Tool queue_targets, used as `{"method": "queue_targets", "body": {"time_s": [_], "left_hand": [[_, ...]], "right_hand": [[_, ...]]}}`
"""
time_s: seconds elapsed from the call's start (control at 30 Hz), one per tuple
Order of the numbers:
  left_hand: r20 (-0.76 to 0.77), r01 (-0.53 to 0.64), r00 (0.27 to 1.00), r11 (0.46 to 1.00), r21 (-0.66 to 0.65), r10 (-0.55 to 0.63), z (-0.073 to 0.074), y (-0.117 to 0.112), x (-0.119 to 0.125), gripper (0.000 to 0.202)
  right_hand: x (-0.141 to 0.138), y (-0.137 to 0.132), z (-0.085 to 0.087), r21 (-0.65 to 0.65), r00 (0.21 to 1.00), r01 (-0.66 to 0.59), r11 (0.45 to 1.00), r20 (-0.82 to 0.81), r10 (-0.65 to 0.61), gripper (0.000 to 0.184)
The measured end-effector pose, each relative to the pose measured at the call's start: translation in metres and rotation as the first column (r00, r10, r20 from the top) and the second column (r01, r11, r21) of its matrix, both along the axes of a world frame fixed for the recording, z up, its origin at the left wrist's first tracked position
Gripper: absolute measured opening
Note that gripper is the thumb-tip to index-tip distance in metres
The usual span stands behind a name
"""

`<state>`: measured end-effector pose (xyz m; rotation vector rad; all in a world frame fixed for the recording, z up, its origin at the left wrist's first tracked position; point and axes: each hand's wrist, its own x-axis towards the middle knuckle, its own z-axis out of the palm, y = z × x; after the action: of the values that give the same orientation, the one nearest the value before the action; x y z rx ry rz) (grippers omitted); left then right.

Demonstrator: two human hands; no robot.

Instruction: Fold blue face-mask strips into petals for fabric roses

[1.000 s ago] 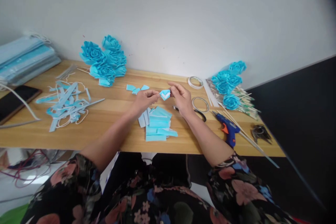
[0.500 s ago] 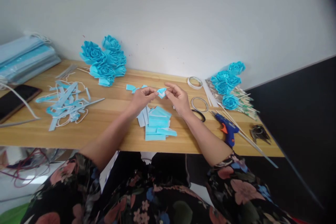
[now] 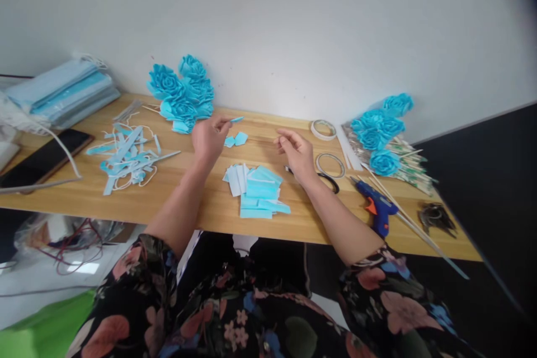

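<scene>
My left hand point(image 3: 210, 137) pinches a small blue fabric piece point(image 3: 237, 119) by its end, above the table near the blue roses. Below it, a couple of small cut blue pieces point(image 3: 240, 139) lie on the wood. My right hand point(image 3: 297, 151) hovers apart to the right, fingers loosely bent and spaced, with nothing visible in it. Between my forearms lies a stack of cut blue and white mask fabric point(image 3: 259, 196).
Blue fabric roses stand at the left point(image 3: 184, 92) and right point(image 3: 380, 126). Mask strips point(image 3: 128, 156), a phone point(image 3: 50, 156) and packed masks point(image 3: 67, 89) lie left. Tape rolls point(image 3: 323, 129), a blue glue gun point(image 3: 380, 207), sticks point(image 3: 423, 232) and dark scissors-like tools point(image 3: 436, 218) lie right.
My hands have parted. The left carried the blue piece left and up toward the roses, while the right let go of it. The view has also shifted slightly.
</scene>
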<state>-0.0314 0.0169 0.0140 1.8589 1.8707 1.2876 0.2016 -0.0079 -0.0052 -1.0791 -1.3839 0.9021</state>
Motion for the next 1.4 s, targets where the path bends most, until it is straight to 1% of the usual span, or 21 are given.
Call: {"method": "queue_targets", "body": {"time_s": [0.07,0.1,0.2,0.27,0.33,0.4,0.5,0.6,0.67,0.73,0.8,0.87,0.93,1.03,1.1,1.13,1.23,1.3,1.4], "left_hand": [[-0.045,-0.011,0.999,0.999,-0.045,0.009,-0.006,0.003,-0.001,0.031],[-0.081,0.001,0.997,0.997,-0.081,-0.008,-0.01,0.005,-0.002,0.034],[-0.205,0.1,0.969,0.977,-0.186,-0.139,-0.021,0.01,-0.007,0.047],[-0.248,0.112,0.957,0.98,-0.166,-0.152,-0.026,0.013,-0.009,0.053],[-0.242,0.085,0.964,0.991,-0.099,-0.107,-0.029,0.014,-0.01,0.052],[-0.195,0.08,0.977,0.996,-0.043,-0.087,-0.029,0.015,-0.009,0.048],[-0.08,0.137,0.987,0.991,-0.012,-0.137,-0.027,0.013,-0.003,0.042],[0.031,0.206,0.978,0.979,-0.011,-0.205,-0.025,0.009,0.007,0.036],[0.107,0.226,0.969,0.973,-0.036,-0.221,-0.025,0.006,0.014,0.033],[0.199,0.258,0.949,0.965,-0.054,-0.243,-0.027,0.005,0.02,0.03],[0.3,0.323,0.908,0.945,-0.057,-0.292,-0.029,0.004,0.025,0.03],[0.379,0.395,0.859,0.916,-0.066,-0.344,-0.03,0.002,0.029,0.032],[0.422,0.448,0.826,0.89,-0.087,-0.374,-0.03,0.0,0.033,0.032],[0.453,0.499,0.794,0.861,-0.102,-0.407,-0.026,-0.006,0.036,0.03],[0.487,0.522,0.768,0.848,-0.098,-0.416,-0.023,-0.009,0.038,0.028],[0.511,0.529,0.753,0.843,-0.095,-0.415,-0.021,-0.009,0.038,0.026],[0.621,0.532,0.687,0.844,-0.075,-0.378,-0.016,-0.01,0.036,0.026],[0.714,0.526,0.614,0.849,-0.055,-0.335,-0.013,-0.01,0.035,0.035],[0.842,0.533,0.477,0.844,-0.05,-0.252,-0.008,-0.012,0.035,0.049]], "right_hand": [[0.0,0.0,0.001,0.005,1.0,0.004,1.0,0.001,-0.004,0.033],[0.0,-0.001,0.001,0.007,1.0,0.004,1.0,0.005,-0.004,0.033],[-0.001,0.0,0.001,0.014,1.0,0.006,1.0,0.028,-0.007,0.033],[0.0,0.001,0.0,0.02,0.998,0.001,1.0,0.058,-0.002,0.034],[0.001,0.001,-0.001,0.038,0.994,-0.016,0.999,0.108,0.012,0.034],[0.001,0.0,-0.001,0.076,0.982,-0.038,0.996,0.185,0.024,0.032],[0.0,-0.005,0.0,0.112,0.939,-0.086,0.99,0.341,0.043,0.028],[-0.003,-0.011,0.003,0.106,0.866,-0.163,0.981,0.491,0.09,0.027],[-0.005,-0.015,0.005,0.114,0.809,-0.239,0.964,0.572,0.133,0.027],[-0.008,-0.018,0.008,0.121,0.75,-0.346,0.93,0.632,0.197,0.027],[-0.01,-0.02,0.01,0.118,0.685,-0.468,0.876,0.675,0.275,0.028],[-0.012,-0.021,0.011,0.113,0.624,-0.561,0.82,0.709,0.329,0.03],[-0.015,-0.021,0.01,0.105,0.578,-0.614,0.782,0.734,0.356,0.032],[-0.018,-0.021,0.006,0.079,0.538,-0.652,0.754,0.749,0.386,0.032],[-0.019,-0.021,0.005,0.068,0.55,-0.655,0.752,0.726,0.413,0.033],[-0.018,-0.021,0.005,0.071,0.579,-0.642,0.764,0.699,0.421,0.033],[-0.014,-0.02,0.009,0.1,0.72,-0.534,0.84,0.574,0.39,0.033],[-0.01,-0.02,0.013,0.123,0.81,-0.441,0.889,0.481,0.335,0.032],[-0.005,-0.02,0.018,0.153,0.899,-0.314,0.937,0.365,0.242,0.032]]}}
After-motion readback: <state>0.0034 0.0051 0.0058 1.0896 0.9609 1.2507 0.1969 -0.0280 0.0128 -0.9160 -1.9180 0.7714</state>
